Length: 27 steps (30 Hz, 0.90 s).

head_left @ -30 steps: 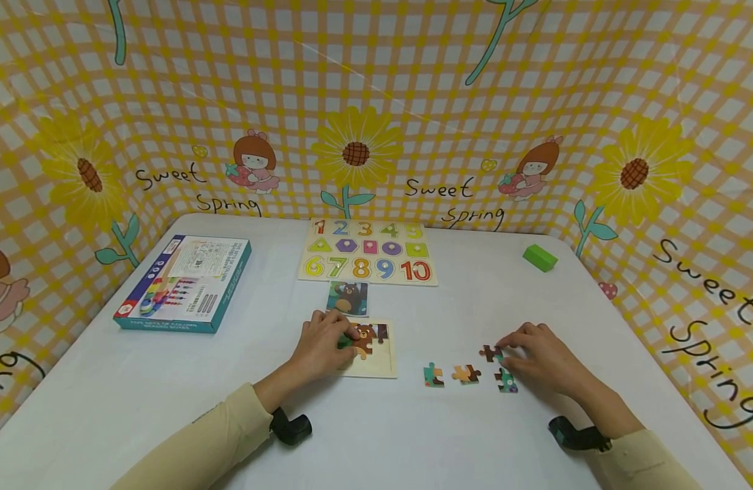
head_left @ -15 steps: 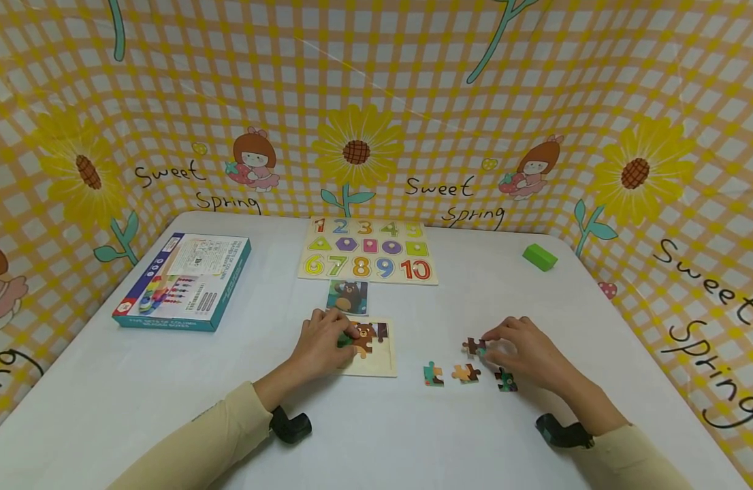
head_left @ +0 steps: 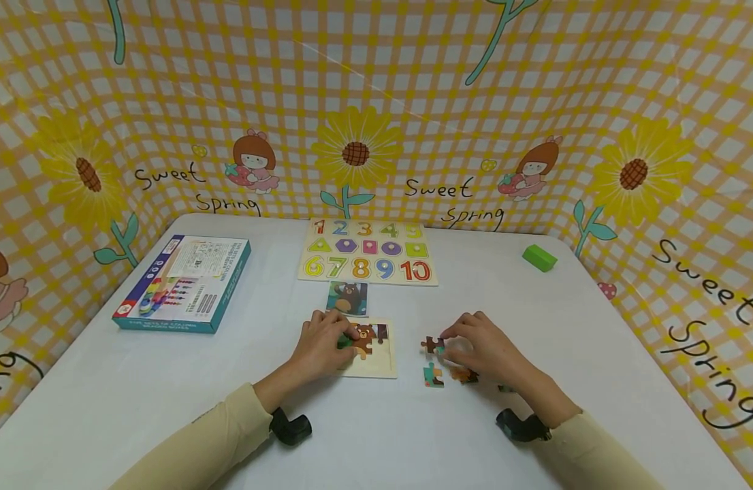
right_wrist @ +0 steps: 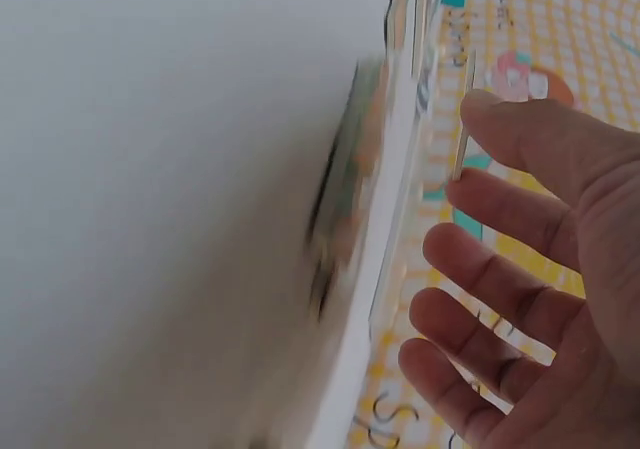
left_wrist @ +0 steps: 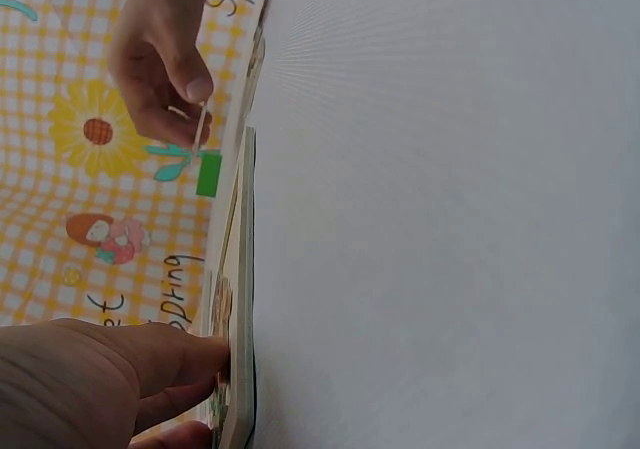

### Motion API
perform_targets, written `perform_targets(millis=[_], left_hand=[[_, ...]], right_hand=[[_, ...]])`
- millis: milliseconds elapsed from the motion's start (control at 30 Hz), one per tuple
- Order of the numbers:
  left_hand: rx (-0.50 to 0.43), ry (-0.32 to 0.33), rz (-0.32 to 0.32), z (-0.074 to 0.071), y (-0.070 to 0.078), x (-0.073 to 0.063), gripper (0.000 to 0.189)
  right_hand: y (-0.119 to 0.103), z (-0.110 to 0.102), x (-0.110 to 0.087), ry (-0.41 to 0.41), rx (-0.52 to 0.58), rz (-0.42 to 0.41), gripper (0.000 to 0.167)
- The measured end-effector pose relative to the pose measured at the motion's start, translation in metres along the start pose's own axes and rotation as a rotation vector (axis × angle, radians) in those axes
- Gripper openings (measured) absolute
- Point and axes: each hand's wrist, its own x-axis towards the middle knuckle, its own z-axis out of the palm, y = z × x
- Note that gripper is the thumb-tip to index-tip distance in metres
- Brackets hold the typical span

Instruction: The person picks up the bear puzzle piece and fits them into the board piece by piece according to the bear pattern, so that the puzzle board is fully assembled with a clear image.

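My right hand (head_left: 489, 347) pinches a brown and teal puzzle piece (head_left: 431, 345) between thumb and index finger, above the table. In the right wrist view the held piece (right_wrist: 466, 119) shows edge-on, and the other fingers are spread. My left hand (head_left: 321, 346) rests at the left side of the wooden puzzle board (head_left: 382, 365), fingertips touching the pieces laid there. A partly assembled bear picture (head_left: 364, 335) shows on the board, its left part hidden by that hand. Loose on the table lie a teal and orange piece (head_left: 433, 376) and an orange and brown piece (head_left: 464, 375).
Another loose piece (head_left: 506, 388) is mostly hidden below the right wrist. Behind the board lie a bear picture card (head_left: 348, 298) and a number board (head_left: 367, 253). A boxed toy (head_left: 183, 282) lies left, and a green block (head_left: 540, 258) sits back right.
My right hand has moved left with the pinched piece, from beside the rightmost loose piece to near the board's right side. The left hand has stayed on the board.
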Motion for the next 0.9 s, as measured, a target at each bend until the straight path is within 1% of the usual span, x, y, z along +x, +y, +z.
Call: perform_targets(millis=[233,433,700,900], left_hand=[[-0.005,-0.004,-0.004,0.001,0.0,0.0,0.012],[0.001,-0.001,-0.005,0.001,0.0,0.002,0.012],[0.005,-0.002,-0.007,0.0,0.001,0.002,0.012],[0.006,-0.003,-0.007,0.0,0.001,0.002,0.012]], right_hand=[[-0.022,0.009,0.013,-0.035,0.011,0.009,0.026],[-0.038,0.016,0.024,-0.063,-0.008,0.001,0.025],[-0.051,0.025,0.034,-0.046,-0.011,-0.049,0.024],[-0.058,0.029,0.04,-0.047,-0.004,-0.054,0.025]])
